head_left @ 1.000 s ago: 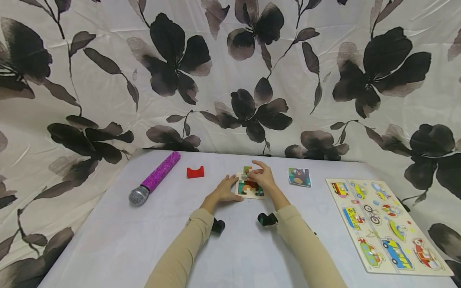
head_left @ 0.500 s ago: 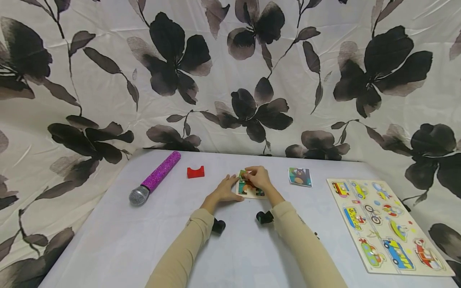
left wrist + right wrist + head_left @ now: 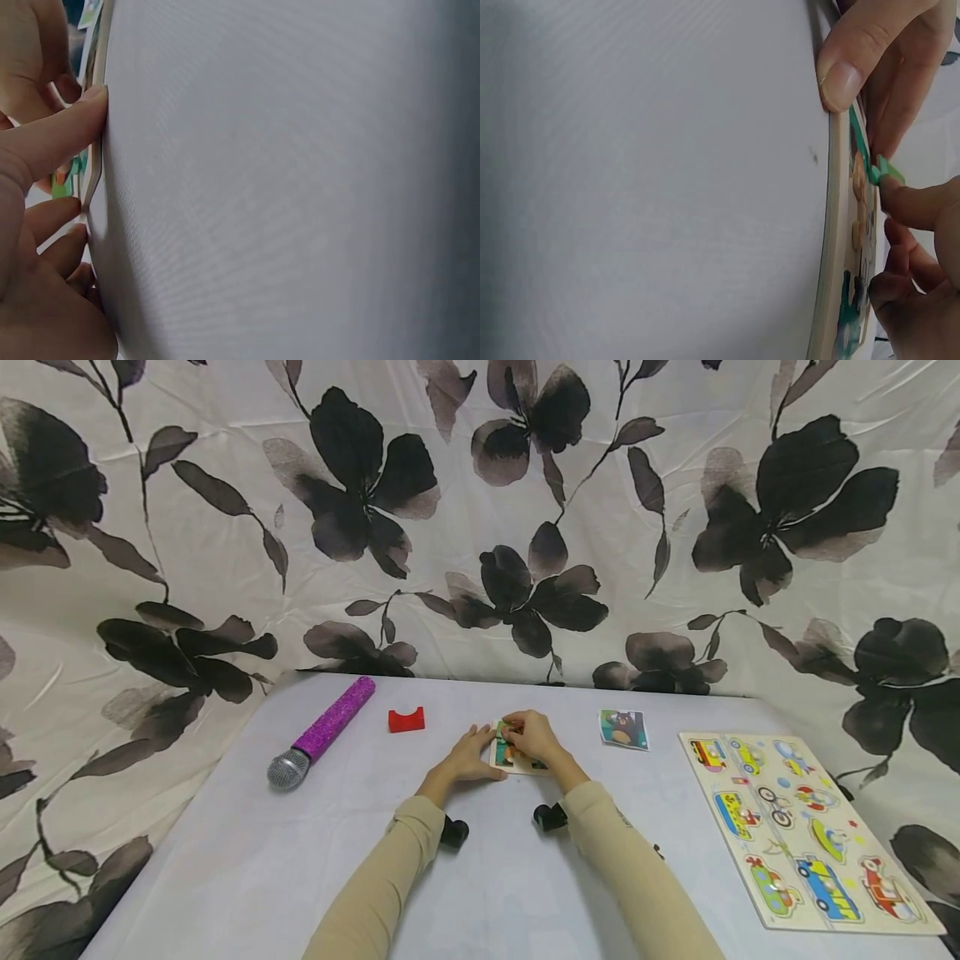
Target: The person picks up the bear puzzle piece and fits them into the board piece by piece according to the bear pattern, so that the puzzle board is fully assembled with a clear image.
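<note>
A small wooden jigsaw tray (image 3: 534,770) with a colourful picture lies at mid-table in the head view. My left hand (image 3: 468,757) holds its near left corner, with the thumb on the near edge and fingers along the left side. Over the tray, my right hand (image 3: 534,737) pinches a green jigsaw piece (image 3: 889,172) at the left part of the picture. In the right wrist view this piece stands slightly raised and tilted, close to the left fingers. Orange and dark green pieces (image 3: 849,300) lie inside the tray. My right hand hides much of the picture from above.
Right of the tray lies a bear picture card (image 3: 624,729). A large vehicle puzzle board (image 3: 806,835) covers the table's right side. To the left are a red notched block (image 3: 407,720) and a glittery purple microphone (image 3: 333,723). A floral cloth (image 3: 450,527) hangs behind the table.
My right hand has moved left and down with the green jigsaw piece, from the tray's far edge to its left part. The left hand has stayed in place.
</note>
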`<state>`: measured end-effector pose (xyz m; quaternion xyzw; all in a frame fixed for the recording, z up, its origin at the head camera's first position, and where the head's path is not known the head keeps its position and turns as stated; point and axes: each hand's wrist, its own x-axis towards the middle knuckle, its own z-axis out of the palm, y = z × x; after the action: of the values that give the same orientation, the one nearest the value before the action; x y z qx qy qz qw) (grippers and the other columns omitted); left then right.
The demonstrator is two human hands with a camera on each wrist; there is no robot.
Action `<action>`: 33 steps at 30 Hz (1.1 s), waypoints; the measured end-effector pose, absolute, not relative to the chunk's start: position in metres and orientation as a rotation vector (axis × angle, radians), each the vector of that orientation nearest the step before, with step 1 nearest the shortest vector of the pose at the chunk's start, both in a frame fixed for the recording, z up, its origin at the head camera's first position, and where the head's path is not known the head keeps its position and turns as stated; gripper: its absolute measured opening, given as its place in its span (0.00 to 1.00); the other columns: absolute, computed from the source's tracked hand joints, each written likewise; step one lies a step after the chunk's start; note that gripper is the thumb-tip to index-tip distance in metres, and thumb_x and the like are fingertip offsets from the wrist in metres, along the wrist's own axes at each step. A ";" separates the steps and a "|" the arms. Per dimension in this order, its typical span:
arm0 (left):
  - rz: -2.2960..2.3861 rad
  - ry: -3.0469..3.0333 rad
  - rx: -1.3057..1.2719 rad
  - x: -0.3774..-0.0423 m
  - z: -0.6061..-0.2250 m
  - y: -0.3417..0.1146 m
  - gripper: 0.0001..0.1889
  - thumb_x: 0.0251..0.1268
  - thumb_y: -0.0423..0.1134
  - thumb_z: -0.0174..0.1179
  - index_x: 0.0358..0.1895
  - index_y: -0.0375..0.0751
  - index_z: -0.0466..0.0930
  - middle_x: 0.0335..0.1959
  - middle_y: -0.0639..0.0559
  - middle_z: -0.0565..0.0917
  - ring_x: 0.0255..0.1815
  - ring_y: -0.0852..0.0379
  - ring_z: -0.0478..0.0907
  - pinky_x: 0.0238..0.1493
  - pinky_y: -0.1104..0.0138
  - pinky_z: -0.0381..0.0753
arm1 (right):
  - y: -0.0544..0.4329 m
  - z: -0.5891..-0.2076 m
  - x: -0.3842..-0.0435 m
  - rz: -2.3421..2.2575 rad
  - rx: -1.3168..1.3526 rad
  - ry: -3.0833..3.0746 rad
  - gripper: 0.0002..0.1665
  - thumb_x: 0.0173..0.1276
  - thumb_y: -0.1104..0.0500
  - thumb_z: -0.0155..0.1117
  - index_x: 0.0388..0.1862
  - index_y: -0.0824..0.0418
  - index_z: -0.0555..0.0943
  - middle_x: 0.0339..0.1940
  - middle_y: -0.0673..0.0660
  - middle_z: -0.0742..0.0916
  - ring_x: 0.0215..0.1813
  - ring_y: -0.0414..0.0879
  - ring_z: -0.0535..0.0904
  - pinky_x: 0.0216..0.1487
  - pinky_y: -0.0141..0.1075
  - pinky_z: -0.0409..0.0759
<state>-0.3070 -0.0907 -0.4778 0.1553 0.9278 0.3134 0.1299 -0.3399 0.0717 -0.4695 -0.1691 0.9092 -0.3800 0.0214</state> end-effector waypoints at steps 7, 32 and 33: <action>0.911 2.687 0.464 -0.306 -0.479 -0.091 0.46 0.50 0.48 0.68 0.71 0.34 0.57 0.73 0.39 0.55 0.75 0.39 0.44 0.70 0.46 0.52 | 0.071 -0.470 -0.343 -1.186 -0.453 2.819 0.18 0.64 0.65 0.62 0.53 0.68 0.80 0.44 0.62 0.86 0.47 0.52 0.81 0.51 0.43 0.79; 0.960 2.696 0.463 -0.305 -0.479 -0.093 0.45 0.48 0.46 0.70 0.70 0.35 0.59 0.73 0.39 0.57 0.74 0.39 0.45 0.70 0.46 0.53 | 0.069 -0.468 -0.343 -0.894 -0.583 2.938 0.08 0.64 0.65 0.63 0.38 0.67 0.86 0.42 0.61 0.82 0.49 0.54 0.77 0.53 0.45 0.77; 0.960 2.696 0.460 -0.305 -0.479 -0.093 0.45 0.49 0.47 0.70 0.70 0.35 0.59 0.73 0.40 0.57 0.75 0.39 0.45 0.70 0.46 0.53 | 0.075 -0.479 -0.351 -0.927 -0.668 2.948 0.10 0.66 0.61 0.61 0.39 0.65 0.87 0.41 0.60 0.83 0.48 0.52 0.77 0.52 0.43 0.77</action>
<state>-0.3050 -0.0934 -0.4795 0.1576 0.9233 0.3286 0.1213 -0.3507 0.0751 -0.4790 -0.2112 0.9324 -0.2933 -0.0101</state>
